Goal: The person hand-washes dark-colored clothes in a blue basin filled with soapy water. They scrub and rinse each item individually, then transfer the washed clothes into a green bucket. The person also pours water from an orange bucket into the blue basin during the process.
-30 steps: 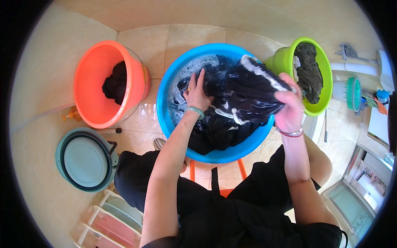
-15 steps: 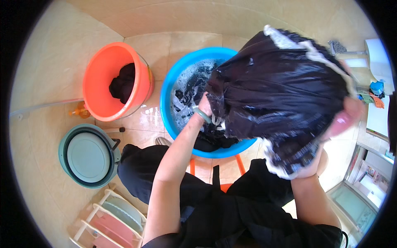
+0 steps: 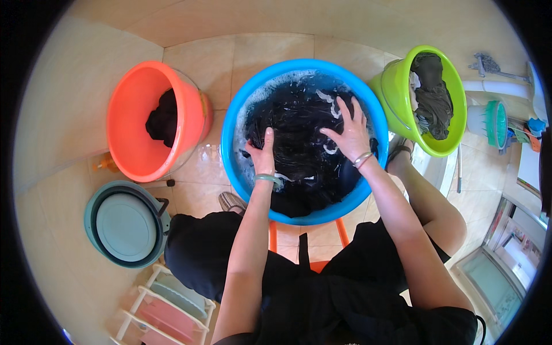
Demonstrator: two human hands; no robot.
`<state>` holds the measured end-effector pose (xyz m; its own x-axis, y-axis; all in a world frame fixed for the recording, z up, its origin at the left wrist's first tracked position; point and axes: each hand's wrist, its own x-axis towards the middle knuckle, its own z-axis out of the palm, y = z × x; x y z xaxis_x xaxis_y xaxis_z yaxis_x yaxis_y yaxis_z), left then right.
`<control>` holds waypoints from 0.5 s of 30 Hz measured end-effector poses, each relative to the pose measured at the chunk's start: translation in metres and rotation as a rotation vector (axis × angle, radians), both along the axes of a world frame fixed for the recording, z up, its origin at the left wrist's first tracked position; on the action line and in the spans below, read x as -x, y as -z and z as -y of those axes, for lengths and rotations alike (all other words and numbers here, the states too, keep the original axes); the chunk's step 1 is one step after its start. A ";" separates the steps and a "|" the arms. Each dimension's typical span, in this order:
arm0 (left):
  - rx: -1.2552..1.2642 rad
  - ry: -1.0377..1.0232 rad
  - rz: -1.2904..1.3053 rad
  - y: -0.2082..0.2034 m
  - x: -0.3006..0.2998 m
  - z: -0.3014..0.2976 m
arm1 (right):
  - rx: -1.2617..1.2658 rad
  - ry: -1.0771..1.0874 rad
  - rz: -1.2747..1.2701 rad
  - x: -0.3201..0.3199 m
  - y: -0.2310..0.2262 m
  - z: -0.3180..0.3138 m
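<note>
A blue basin of sudsy water stands in front of me between my knees. In it lies a wet black garment with whitish trim, spread across the water. My right hand, fingers spread, is over the garment's right side beside the trim. My left hand is at its left side, thumb raised and apart from the fingers, some of which are hidden. Neither hand grips the cloth. A bangle sits on each wrist.
An orange bucket with dark cloth stands at the left, and a green bucket holding dark clothes at the right. Grey-green folding basins and a white rack are at the lower left. The tiled floor looks wet.
The black garment, held up at the right before, has come down into the basin. My right hand has let go of it and moved left over the water; the green bucket shows now.
</note>
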<state>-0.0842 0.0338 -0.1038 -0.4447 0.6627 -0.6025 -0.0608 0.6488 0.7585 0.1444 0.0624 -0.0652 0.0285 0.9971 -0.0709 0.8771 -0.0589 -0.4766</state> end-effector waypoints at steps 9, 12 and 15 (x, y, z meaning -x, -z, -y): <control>-0.063 0.447 -0.189 0.075 0.010 -0.019 | 0.339 -0.275 0.187 0.057 0.094 -0.026; 0.009 0.357 -0.117 0.094 0.002 -0.020 | 0.565 -0.238 0.170 0.064 0.138 -0.029; -0.079 0.327 0.093 0.110 -0.037 -0.042 | 0.481 0.012 -0.401 0.018 0.274 -0.009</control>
<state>-0.0476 0.0762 -0.2136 -0.1463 0.8075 -0.5714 0.0692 0.5846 0.8084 0.1260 0.0718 -0.3387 -0.0827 0.8509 -0.5187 0.6332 -0.3571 -0.6867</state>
